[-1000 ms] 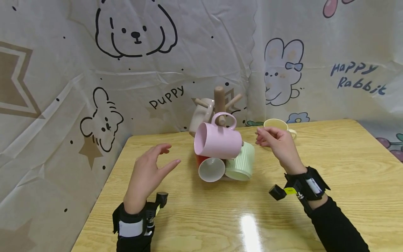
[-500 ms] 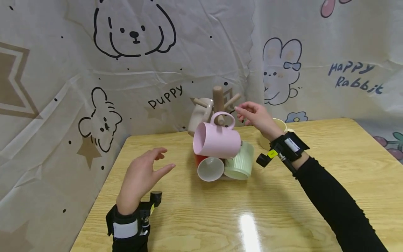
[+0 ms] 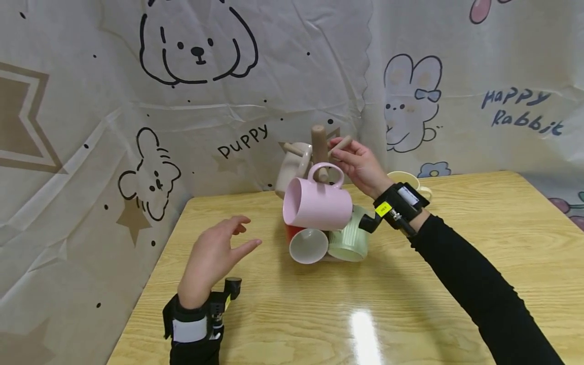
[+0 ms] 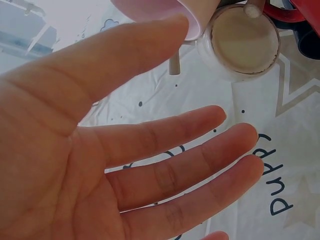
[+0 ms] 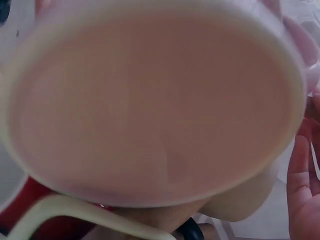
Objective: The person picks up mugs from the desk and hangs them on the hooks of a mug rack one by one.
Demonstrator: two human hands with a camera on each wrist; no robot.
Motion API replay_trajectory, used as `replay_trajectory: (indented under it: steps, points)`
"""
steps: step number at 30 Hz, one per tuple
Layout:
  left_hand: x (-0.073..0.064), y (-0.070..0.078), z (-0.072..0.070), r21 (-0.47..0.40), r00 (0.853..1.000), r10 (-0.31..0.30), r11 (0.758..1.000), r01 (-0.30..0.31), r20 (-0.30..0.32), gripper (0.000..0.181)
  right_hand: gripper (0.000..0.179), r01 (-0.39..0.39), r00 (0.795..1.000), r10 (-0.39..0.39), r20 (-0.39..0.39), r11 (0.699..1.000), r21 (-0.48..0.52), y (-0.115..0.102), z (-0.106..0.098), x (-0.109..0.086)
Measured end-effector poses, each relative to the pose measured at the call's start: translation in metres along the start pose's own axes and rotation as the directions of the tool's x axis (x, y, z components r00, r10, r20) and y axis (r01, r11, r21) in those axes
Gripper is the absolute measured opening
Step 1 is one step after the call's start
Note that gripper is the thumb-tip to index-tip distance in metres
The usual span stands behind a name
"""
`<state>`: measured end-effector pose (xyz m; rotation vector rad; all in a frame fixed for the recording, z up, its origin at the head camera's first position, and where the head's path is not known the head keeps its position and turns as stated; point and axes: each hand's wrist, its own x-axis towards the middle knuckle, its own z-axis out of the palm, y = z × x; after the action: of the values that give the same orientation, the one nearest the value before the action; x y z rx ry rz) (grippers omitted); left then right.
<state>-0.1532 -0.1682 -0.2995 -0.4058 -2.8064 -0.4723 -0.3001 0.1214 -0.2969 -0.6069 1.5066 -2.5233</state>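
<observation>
A wooden mug tree (image 3: pixel 319 138) stands on the table, hung with mugs. A pink mug (image 3: pixel 321 205) hangs at its front, with a ribbed pale green mug (image 3: pixel 350 241) and a red mug with a white inside (image 3: pixel 308 247) below. A cream mug (image 3: pixel 290 167) hangs behind. My right hand (image 3: pixel 362 167) grips the upper right peg of the tree, thumb in front and fingers behind. In the right wrist view a pale-rimmed mug (image 5: pixel 160 105) hides most of the scene. My left hand (image 3: pixel 214 253) holds nothing, left of the mugs, its fingers (image 4: pixel 200 150) spread.
A yellow mug (image 3: pixel 401 177) stands at the back right of the table (image 3: pixel 292 314), partly behind my right wrist. A printed cloth (image 3: pixel 319 66) hangs behind and at the left of the table.
My right hand has gone left from beside the yellow mug to the tree's upper right peg and taken hold of it. The left hand has barely moved; the mugs hang as before.
</observation>
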Motion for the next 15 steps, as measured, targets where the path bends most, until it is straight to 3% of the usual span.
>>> replay_trajectory:
  steps: [3, 5, 9, 15]
  points:
    - [0.001, 0.001, 0.001, 0.006, 1.000, -0.004, 1.000, 0.004, 0.008, 0.045, 0.018, -0.025, 1.000, 0.024, 0.016, 0.998, 0.063, -0.001, 0.001, 0.001]
    - [0.001, 0.001, 0.001, 0.008, 1.000, -0.009, 1.000, 0.009, 0.015, 0.045, 0.019, -0.021, 1.000, 0.021, 0.016, 0.999, 0.047, -0.001, 0.001, 0.002]
    - [0.001, 0.001, 0.003, 0.015, 1.000, -0.010, 1.000, 0.010, 0.025, 0.045, 0.023, 0.039, 0.999, -0.040, -0.022, 0.999, -0.026, 0.004, 0.002, 0.002]
    - [0.004, 0.000, 0.005, 0.026, 1.000, -0.012, 1.000, 0.012, 0.016, 0.045, 0.028, 0.127, 0.986, -0.132, -0.105, 0.990, -0.056, 0.009, 0.007, 0.001]
